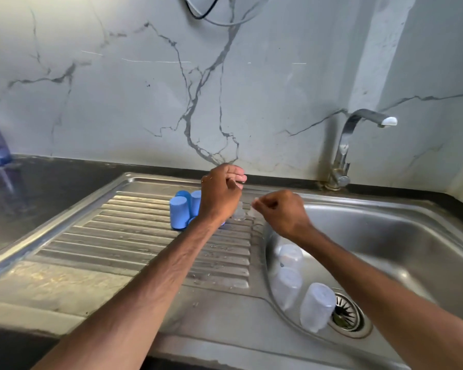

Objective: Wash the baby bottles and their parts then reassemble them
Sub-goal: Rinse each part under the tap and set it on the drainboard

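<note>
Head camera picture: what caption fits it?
The left hand and right hand by blue plastic caps on the steel draining board; three clear plastic baby bottles rest in the sink basin.

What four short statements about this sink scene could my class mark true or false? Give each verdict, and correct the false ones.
1. Three clear bottles sit in the sink basin. True.
2. Water is running from the tap. False: no stream shows at its spout.
3. The blue caps stand on the ribbed drainboard. True.
4. Both hands are down inside the basin. False: the left hand is over the drainboard beside the caps, and the right hand is above the basin's rim.
</note>
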The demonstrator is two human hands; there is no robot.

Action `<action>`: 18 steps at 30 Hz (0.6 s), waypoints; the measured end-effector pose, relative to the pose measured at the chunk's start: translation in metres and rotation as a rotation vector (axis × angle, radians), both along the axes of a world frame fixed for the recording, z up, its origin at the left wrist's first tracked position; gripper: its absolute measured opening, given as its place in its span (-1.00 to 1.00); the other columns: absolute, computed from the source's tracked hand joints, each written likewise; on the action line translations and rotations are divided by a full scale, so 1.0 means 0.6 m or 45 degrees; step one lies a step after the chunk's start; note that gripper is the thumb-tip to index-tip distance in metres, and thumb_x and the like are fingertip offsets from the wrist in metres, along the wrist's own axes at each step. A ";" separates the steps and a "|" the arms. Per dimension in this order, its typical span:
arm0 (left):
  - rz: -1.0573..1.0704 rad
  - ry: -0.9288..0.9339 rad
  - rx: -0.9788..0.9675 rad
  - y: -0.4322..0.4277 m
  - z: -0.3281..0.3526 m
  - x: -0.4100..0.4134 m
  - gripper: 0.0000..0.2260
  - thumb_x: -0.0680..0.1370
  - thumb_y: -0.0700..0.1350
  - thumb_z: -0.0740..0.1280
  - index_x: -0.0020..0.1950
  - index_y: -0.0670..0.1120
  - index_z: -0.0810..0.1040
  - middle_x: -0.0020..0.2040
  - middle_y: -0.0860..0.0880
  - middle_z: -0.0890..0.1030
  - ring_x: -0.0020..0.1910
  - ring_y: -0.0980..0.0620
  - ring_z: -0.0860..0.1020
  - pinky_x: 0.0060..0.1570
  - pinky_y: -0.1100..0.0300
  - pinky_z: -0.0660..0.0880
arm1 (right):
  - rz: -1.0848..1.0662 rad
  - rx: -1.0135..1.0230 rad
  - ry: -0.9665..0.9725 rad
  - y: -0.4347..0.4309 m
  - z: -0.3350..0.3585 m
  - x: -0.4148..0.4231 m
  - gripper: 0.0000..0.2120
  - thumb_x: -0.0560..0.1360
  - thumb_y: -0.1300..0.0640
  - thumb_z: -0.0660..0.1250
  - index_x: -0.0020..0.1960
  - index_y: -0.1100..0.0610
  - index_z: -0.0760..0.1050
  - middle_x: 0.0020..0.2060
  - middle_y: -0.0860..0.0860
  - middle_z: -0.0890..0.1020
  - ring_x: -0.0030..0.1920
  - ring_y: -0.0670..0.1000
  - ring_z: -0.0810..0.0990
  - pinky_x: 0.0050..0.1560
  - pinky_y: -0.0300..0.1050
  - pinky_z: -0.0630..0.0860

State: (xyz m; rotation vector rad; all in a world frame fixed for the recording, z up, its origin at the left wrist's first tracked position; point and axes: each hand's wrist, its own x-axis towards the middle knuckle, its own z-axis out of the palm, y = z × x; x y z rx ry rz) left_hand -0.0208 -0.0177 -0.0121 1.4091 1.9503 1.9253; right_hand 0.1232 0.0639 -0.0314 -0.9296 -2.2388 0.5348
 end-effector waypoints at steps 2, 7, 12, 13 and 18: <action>0.021 -0.045 0.002 -0.003 0.004 -0.004 -0.67 0.52 -0.42 0.15 0.06 -0.19 0.66 -0.09 -0.04 0.74 -0.21 0.11 0.67 -0.18 0.30 0.59 | 0.013 0.019 -0.021 -0.008 -0.001 -0.022 -0.60 0.59 -0.03 0.42 -0.24 0.28 0.64 -0.40 0.19 0.59 -0.45 -0.08 0.36 -0.38 -0.13 0.38; 0.048 -0.073 0.000 -0.009 0.001 -0.008 -0.70 0.51 -0.42 0.20 0.07 -0.21 0.66 -0.09 -0.03 0.75 -0.22 0.12 0.68 -0.10 0.17 0.66 | 0.038 0.054 0.012 -0.028 -0.011 -0.031 -0.68 0.55 0.01 0.45 -0.22 0.26 0.64 -0.38 0.16 0.62 -0.42 0.01 0.44 -0.32 -0.04 0.47; 0.052 -0.051 -0.031 -0.010 -0.005 -0.008 -0.72 0.51 -0.40 0.22 0.05 -0.18 0.66 -0.12 0.03 0.74 -0.19 0.13 0.70 -0.06 0.10 0.67 | 0.061 0.044 -0.019 -0.043 -0.020 -0.045 -0.89 0.48 0.07 0.57 -0.19 0.06 0.70 -0.34 -0.10 0.68 -0.32 -0.17 0.61 -0.31 -0.24 0.43; 0.050 -0.050 -0.037 -0.011 -0.005 -0.007 -0.72 0.51 -0.40 0.21 0.05 -0.18 0.66 -0.12 0.03 0.74 -0.18 0.12 0.70 -0.05 0.09 0.67 | 0.060 0.043 -0.014 -0.042 -0.021 -0.049 -0.88 0.47 0.08 0.58 -0.19 0.06 0.70 -0.33 -0.09 0.68 -0.31 -0.15 0.62 -0.29 -0.21 0.47; 0.013 -0.014 -0.035 -0.005 -0.013 -0.003 -0.72 0.51 -0.40 0.23 0.00 -0.11 0.65 -0.15 0.06 0.73 -0.14 0.15 0.70 0.03 0.05 0.67 | 0.091 0.087 -0.011 -0.043 -0.021 -0.049 -0.83 0.42 0.07 0.63 -0.21 0.09 0.67 -0.33 -0.07 0.66 -0.30 -0.10 0.61 -0.24 -0.10 0.55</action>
